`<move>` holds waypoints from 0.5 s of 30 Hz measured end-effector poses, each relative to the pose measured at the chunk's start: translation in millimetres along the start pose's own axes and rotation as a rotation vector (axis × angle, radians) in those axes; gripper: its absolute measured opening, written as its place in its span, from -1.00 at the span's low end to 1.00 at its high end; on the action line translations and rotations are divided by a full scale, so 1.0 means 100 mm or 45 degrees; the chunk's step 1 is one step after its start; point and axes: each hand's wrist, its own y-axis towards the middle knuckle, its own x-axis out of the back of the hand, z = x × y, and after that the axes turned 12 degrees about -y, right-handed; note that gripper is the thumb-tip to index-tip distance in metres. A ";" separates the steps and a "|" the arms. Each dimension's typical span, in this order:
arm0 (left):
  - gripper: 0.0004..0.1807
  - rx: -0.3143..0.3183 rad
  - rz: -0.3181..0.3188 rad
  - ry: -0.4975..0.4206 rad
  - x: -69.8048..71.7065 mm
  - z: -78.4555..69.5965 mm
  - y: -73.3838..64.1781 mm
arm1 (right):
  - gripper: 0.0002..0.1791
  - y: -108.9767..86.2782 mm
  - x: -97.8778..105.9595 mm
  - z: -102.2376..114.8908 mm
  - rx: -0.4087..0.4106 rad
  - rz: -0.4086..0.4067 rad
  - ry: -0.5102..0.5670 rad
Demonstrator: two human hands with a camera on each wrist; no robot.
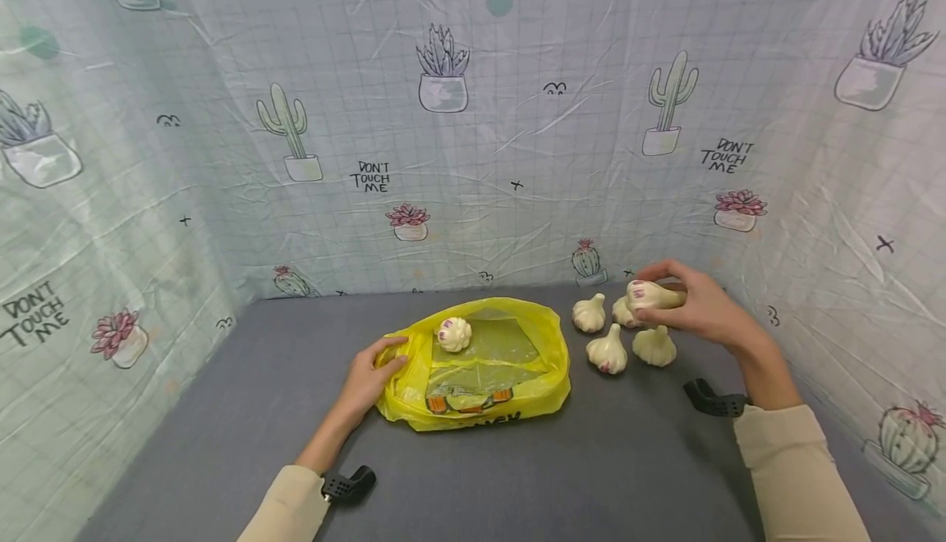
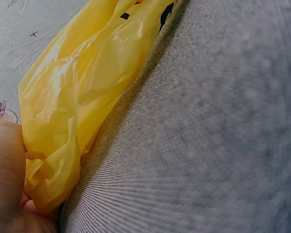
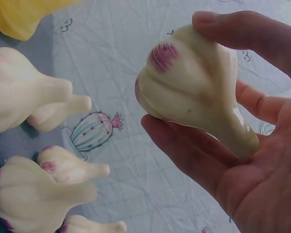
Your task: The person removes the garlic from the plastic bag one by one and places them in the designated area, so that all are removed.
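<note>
My right hand [image 1: 698,304] holds a garlic bulb [image 3: 189,82] between thumb and fingers, raised over other bulbs at the right of the table. The bulb is cream white with purple streaks, and its stem points toward the palm in the right wrist view. At the left side of a yellow plastic bag [image 1: 410,398], my left hand [image 1: 369,378] pinches the bag's edge; bunched yellow film [image 2: 53,179] shows beside the thumb in the left wrist view. The bag's mouth is spread wide. Inside it, near the left wall, lies one garlic bulb [image 1: 454,334].
Several garlic bulbs [image 1: 607,351] are grouped on the grey table [image 1: 591,476] right of the bag, one partly hidden behind the held bulb. A light curtain [image 1: 473,148] printed with potted cacti hangs behind the table and along both sides.
</note>
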 end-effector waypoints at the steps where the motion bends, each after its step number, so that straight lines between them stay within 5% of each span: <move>1: -0.55 0.000 0.000 0.004 0.00 0.00 0.00 | -0.39 0.00 0.00 -0.01 -0.002 -0.001 0.004; 15: -0.55 0.002 -0.007 0.014 0.01 0.04 0.02 | -0.41 -0.03 0.03 -0.14 -0.038 -0.038 0.084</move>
